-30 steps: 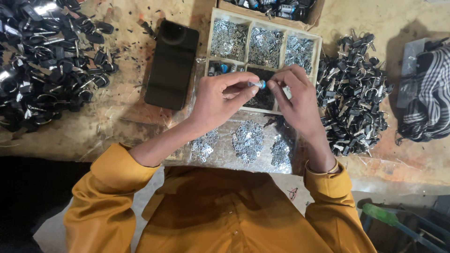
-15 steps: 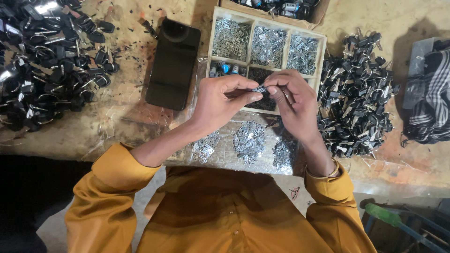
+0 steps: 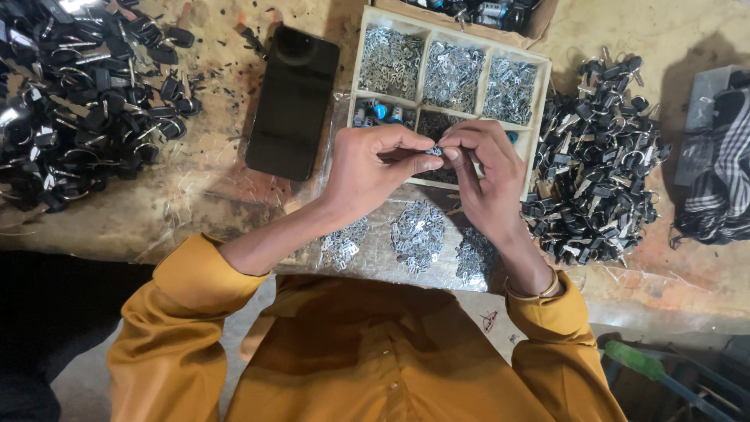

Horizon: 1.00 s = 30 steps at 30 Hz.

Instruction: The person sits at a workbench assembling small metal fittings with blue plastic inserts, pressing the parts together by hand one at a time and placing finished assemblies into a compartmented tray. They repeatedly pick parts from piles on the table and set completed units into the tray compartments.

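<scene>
Far left, a black heap (image 3: 74, 94) of ringed pieces sprawls over the bench (image 3: 195, 211). Next along lies a dark phone (image 3: 293, 101), flat and untouched. Then the wooden tray (image 3: 355, 78), its top compartments full of small silver bits, darker ones below.

Centre stage now: the left hand (image 3: 371, 168) is curled, fingers folded in, thumb and forefinger nipped tight on a tiny metal part (image 3: 433, 150). The right hand (image 3: 488, 176) meets it tip to tip, its fingers likewise closed in a fine pinch on the same part, held just above the tray's lower compartments. Neither hand is spread at all; what exactly the part is, too small to tell.

To do this well, I'd say: keep both pinches close to the part's ends, wrists steady, work over the tray so a slip drops it there.

Below the hands, three silver piles (image 3: 418, 234) sit on clear plastic. To the right, a second black heap (image 3: 594, 180), then striped cloth (image 3: 715, 180).
</scene>
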{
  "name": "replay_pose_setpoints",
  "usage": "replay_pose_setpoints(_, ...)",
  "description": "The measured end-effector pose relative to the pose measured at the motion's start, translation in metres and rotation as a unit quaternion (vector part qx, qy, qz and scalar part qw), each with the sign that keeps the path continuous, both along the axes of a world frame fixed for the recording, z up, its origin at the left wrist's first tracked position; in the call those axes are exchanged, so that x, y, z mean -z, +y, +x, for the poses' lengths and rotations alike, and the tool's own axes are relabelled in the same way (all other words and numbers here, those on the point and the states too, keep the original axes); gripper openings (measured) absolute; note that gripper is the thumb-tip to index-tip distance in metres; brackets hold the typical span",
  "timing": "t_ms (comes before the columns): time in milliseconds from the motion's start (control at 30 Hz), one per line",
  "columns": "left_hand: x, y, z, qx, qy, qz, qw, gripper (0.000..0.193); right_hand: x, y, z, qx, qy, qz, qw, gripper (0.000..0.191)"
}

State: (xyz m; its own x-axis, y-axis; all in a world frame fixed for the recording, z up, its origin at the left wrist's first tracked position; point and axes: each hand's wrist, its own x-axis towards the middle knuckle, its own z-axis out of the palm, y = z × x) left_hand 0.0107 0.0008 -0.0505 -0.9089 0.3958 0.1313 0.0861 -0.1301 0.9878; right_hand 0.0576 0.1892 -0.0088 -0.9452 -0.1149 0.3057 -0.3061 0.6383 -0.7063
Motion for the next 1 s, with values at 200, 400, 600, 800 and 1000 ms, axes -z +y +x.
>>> replay_pose_setpoints(200,-0.003,0.003,0.000,-0.001,0.000,0.002,1.000,0.018,-0.001,0.002,0.001,-0.005,-0.002,-0.005,1.000,0.013)
replay_pose_setpoints(400,-0.009,0.007,-0.008,0.000,-0.007,0.014,1.000,0.017,-0.011,0.012,-0.011,-0.032,0.044,0.054,0.997,0.017)
replay_pose_setpoints(600,-0.017,0.009,-0.013,-0.013,0.016,-0.015,1.000,0.019,-0.017,0.015,-0.016,-0.028,0.048,0.094,0.994,0.016)
replay_pose_setpoints(800,-0.023,0.013,-0.018,-0.018,0.013,-0.017,1.000,0.017,-0.021,0.016,-0.016,-0.016,0.072,0.086,0.994,0.019)
replay_pose_setpoints(1000,-0.030,0.016,-0.024,-0.028,0.032,-0.042,0.998,0.018,-0.026,0.032,-0.030,0.119,-0.224,-0.230,0.939,0.019)
